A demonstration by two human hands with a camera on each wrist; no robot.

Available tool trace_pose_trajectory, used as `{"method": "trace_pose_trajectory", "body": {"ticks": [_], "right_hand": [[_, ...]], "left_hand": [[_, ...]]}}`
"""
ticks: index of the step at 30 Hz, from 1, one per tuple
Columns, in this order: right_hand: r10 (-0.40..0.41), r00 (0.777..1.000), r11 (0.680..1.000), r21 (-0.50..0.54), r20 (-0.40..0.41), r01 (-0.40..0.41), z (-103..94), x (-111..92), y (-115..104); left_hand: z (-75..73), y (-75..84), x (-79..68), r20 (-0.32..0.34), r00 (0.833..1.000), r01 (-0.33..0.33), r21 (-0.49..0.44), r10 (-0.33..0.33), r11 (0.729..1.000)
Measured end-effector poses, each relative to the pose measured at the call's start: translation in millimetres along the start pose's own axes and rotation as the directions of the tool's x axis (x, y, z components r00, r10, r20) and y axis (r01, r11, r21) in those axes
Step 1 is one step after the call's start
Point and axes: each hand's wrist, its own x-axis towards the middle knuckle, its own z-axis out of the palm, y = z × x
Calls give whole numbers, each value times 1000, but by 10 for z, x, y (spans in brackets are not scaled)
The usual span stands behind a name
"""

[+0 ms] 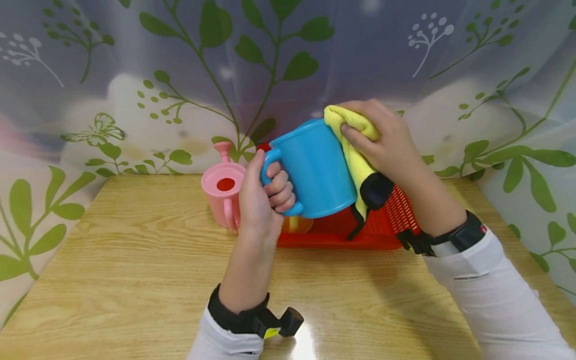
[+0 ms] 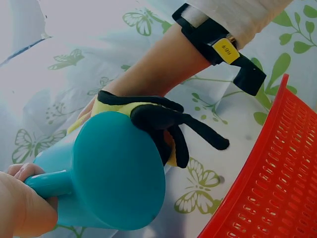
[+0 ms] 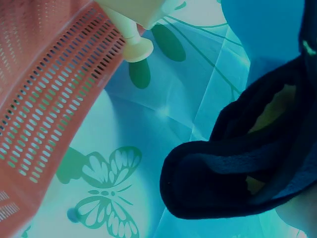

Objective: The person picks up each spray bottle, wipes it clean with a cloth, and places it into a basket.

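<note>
My left hand (image 1: 265, 195) grips the loop handle of a blue plastic mug-shaped vessel (image 1: 315, 170), tilted above the table. Its round base (image 2: 121, 171) faces the left wrist camera. In my right hand (image 1: 382, 135) is a yellow cloth (image 1: 355, 155) with black edging, pinched between thumb and fingers and laid against the vessel's rim and right side. The cloth hides that side. Dark folds of the cloth (image 3: 223, 178) hang close to the right wrist camera, beside the blue wall.
A pink watering can (image 1: 222, 195) stands on the wooden table (image 1: 135, 275), left of a red perforated basket (image 1: 382, 230). A pale yellow spout (image 3: 131, 37) shows by the basket in the right wrist view. A leaf-patterned curtain (image 1: 180, 50) hangs behind.
</note>
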Motion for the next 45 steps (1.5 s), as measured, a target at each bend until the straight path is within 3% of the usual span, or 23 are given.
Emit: {"method": "trace_pose_trajectory", "body": {"ticks": [7, 11, 28, 35, 39, 45], "right_hand": [[160, 985, 986, -51, 65, -157, -56, 97, -68], [221, 971, 974, -59, 86, -217, -59, 104, -90], [151, 988, 988, -33, -15, -152, 16, -90, -104], [182, 983, 983, -7, 32, -182, 81, -227, -101], [171, 985, 985, 0, 22, -171, 98, -318, -107], [226, 974, 974, -9, 26, -226, 97, -444, -148]], "left_hand": [[2, -11, 13, 33, 999, 23, 24, -23, 999], [0, -15, 11, 19, 1000, 15, 12, -15, 1000], [0, -8, 2, -30, 999, 16, -19, -17, 1000], [-25, 30, 13, -72, 997, -21, -93, 14, 995], [-25, 52, 10, -79, 997, -27, -124, 17, 992], [-15, 66, 12, -86, 996, -41, -157, 28, 987]]}}
